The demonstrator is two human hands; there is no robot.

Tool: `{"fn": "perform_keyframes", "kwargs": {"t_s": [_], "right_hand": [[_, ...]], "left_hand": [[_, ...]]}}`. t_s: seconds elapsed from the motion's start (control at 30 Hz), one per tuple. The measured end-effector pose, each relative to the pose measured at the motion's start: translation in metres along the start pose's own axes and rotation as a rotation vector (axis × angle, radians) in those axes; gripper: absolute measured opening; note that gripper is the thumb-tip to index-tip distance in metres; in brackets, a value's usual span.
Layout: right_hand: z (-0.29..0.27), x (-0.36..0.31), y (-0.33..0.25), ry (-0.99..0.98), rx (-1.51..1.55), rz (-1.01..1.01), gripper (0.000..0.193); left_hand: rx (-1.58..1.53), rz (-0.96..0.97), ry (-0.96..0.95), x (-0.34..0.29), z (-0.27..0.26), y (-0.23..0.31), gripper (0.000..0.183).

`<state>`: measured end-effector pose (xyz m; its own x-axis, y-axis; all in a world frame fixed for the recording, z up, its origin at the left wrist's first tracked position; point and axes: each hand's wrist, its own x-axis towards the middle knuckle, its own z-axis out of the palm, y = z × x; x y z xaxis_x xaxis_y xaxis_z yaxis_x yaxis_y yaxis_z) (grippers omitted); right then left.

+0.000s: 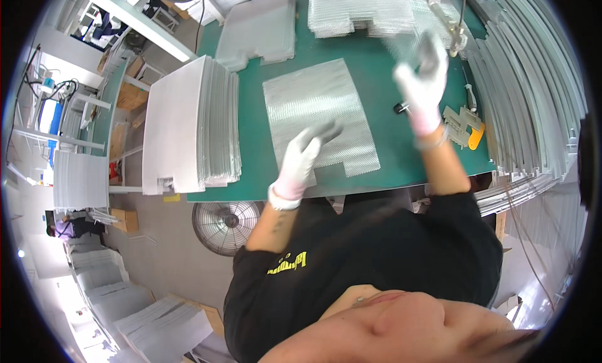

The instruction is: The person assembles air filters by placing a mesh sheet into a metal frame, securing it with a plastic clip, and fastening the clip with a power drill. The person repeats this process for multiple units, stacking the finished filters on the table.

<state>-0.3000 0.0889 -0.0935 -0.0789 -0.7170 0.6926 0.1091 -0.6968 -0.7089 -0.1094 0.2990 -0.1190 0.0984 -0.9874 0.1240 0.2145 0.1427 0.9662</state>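
A flat bubble-wrap sheet (pixel 316 106) with a notched corner lies on the green table mat (pixel 254 156). My left hand (pixel 304 156), in a white glove with grey fingertips, rests flat on the sheet's near edge with fingers spread. My right hand (pixel 423 80), gloved the same way, is raised above the mat to the right of the sheet and is blurred. A faint translucent smear sits just above its fingers; I cannot tell if it holds anything. A small black object (pixel 399 107) lies on the mat beside that wrist.
A tall stack of white sheets (pixel 188 124) stands at the table's left end. More bubble-wrap stacks (pixel 260 30) lie at the back. A yellow and cream tool (pixel 465 128) lies at the right, by fanned sheet piles (pixel 533 99). A floor fan (pixel 227 224) stands below the table.
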Motion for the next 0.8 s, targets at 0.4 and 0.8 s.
{"fn": "perform_keyframes", "kwargs": {"t_s": [0.4, 0.8], "right_hand": [[-0.046, -0.065, -0.084, -0.449, -0.577, -0.062, 0.062], [-0.028, -0.109, -0.067, -0.710, -0.599, 0.339, 0.065]], "left_hand": [[0.019, -0.070, 0.499, -0.058, -0.027, 0.016, 0.045], [1.314, 0.027, 0.481, -0.053, -0.039, -0.007, 0.094]]}}
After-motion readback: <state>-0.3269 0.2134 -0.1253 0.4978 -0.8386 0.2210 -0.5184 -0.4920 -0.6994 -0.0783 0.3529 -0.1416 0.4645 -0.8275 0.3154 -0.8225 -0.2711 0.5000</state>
